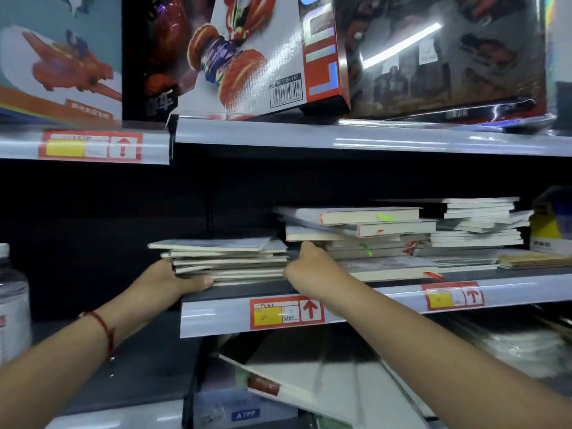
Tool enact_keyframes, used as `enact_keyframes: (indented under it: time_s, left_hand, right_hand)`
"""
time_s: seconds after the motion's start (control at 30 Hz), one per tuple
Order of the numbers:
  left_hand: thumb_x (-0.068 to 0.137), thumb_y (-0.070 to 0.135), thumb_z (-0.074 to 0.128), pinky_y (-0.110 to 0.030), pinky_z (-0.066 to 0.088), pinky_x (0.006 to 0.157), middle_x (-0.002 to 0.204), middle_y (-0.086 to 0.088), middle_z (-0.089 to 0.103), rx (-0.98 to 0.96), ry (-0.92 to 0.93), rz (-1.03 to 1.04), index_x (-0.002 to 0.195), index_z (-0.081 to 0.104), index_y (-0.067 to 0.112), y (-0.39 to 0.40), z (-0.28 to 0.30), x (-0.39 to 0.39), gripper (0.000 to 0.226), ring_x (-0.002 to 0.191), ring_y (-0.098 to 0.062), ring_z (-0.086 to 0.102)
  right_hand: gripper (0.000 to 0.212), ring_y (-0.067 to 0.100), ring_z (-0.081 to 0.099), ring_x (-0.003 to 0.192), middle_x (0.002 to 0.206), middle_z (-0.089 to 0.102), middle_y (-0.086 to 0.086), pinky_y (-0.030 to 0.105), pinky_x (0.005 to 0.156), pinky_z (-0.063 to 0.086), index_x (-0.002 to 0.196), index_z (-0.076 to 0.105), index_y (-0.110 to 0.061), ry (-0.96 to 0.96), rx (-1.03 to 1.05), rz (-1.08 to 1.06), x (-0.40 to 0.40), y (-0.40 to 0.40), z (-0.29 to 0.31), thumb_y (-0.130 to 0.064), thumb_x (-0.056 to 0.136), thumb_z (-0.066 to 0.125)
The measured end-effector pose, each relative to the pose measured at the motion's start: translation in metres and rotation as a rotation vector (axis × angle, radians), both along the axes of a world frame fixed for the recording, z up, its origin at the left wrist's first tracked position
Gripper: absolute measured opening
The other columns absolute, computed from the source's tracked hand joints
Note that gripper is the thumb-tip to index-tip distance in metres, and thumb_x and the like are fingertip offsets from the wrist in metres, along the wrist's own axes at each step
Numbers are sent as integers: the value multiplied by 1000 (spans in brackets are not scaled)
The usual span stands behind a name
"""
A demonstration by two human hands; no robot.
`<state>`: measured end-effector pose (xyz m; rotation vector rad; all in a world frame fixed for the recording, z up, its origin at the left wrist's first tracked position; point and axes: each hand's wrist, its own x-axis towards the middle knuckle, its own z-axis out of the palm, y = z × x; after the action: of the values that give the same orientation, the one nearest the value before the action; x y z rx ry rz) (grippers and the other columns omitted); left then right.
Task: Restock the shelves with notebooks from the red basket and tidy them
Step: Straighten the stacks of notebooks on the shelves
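Notebooks lie in flat stacks along the middle shelf (pixel 387 297), near its front edge. Above it, the upper shelf (pixel 340 134) carries big toy boxes (pixel 235 54). Toward the right end of the middle shelf sits the larger, untidy heap of notebooks (pixel 402 233), its books pointing different ways. At the shelf's left end is the smaller stack (pixel 226 258), and I hold it between both hands. My left hand (pixel 173 278) grips the stack's left side, thumb curled along its lower front edge. My right hand (pixel 306 267) presses into the gap between the stack and the heap; its fingers are hidden, so I cannot tell how they bend. A red price tag (pixel 286 312) sits on the front edge, below my hands.
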<state>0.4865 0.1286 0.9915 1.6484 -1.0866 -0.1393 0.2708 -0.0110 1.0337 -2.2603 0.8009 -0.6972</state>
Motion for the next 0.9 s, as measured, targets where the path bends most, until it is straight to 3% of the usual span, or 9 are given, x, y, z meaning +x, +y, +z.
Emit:
enact_keyframes:
  time_s: [0.07, 0.17, 0.3, 0.43, 0.63, 0.73, 0.8, 0.83, 0.9]
  left_hand:
    - [81, 17, 81, -28, 51, 88, 100, 7, 78, -17, -9, 41, 108, 73, 16, -2, 0, 4, 28, 94, -10, 73]
    - [82, 23, 81, -29, 51, 89, 103, 9, 77, -37, -38, 100, 112, 69, 20, -3, -5, 11, 33, 97, -9, 72]
    - [87, 19, 76, -24, 49, 85, 103, 10, 74, -157, -66, 200, 114, 65, 24, 3, -17, 9, 30, 97, -6, 68]
    - [88, 11, 72, -41, 44, 109, 116, 4, 73, -274, 72, 100, 124, 61, 21, 14, -26, 8, 39, 111, -13, 67]
    - [81, 50, 68, -34, 42, 104, 115, 12, 73, -333, 139, -36, 115, 68, 35, 15, -23, -15, 38, 108, -3, 67]
    - [60, 81, 72, -31, 41, 104, 120, 18, 69, -312, 58, 15, 132, 56, 37, 13, -22, -8, 87, 112, -1, 64]
    - [53, 84, 69, -25, 34, 106, 128, 27, 58, -242, 26, 65, 153, 27, 37, 12, -19, 1, 119, 119, 3, 55]
    - [54, 84, 66, -25, 31, 107, 132, 25, 53, -203, 44, 86, 157, 12, 38, 12, -16, 2, 126, 124, 1, 50]
    - [60, 92, 57, -28, 28, 112, 143, 20, 46, -162, 80, 69, 156, 7, 42, 7, -15, 4, 119, 135, -5, 42]
  right_hand:
    - [29, 29, 58, 101, 114, 56, 11, 32, 63, 42, 117, 48, -8, 64, -94, -22, 4, -1, -1, -15, 89, 50]
    - [21, 24, 62, 88, 97, 61, 6, 31, 59, 46, 107, 51, -10, 74, -116, -13, 3, -5, -8, -14, 87, 53]
    - [22, 22, 63, 90, 96, 63, 3, 29, 57, 44, 104, 50, -16, 23, -108, 2, 2, -9, -12, -24, 86, 59]
    - [26, 20, 62, 87, 93, 62, 0, 28, 61, 47, 105, 56, -16, 26, -116, 0, 5, -8, -12, -32, 86, 60]
    - [34, 19, 65, 86, 91, 67, 0, 36, 76, 55, 99, 59, -19, -46, -134, 27, 5, -10, -16, -50, 86, 65]
    - [32, 14, 62, 82, 90, 66, 2, 33, 73, 53, 91, 55, -21, -143, -77, 45, 1, -13, -14, -51, 88, 66]
    - [34, 12, 61, 82, 92, 64, -1, 30, 66, 50, 96, 56, -21, -197, -50, 44, 4, -14, -17, -53, 88, 64]
    - [34, 11, 59, 81, 91, 63, -2, 28, 62, 46, 98, 57, -21, -209, -47, 45, 5, -14, -18, -53, 89, 63]
    - [31, 11, 57, 77, 84, 61, -3, 27, 58, 39, 93, 57, -21, -198, -40, 53, 11, -16, -18, -52, 93, 58]
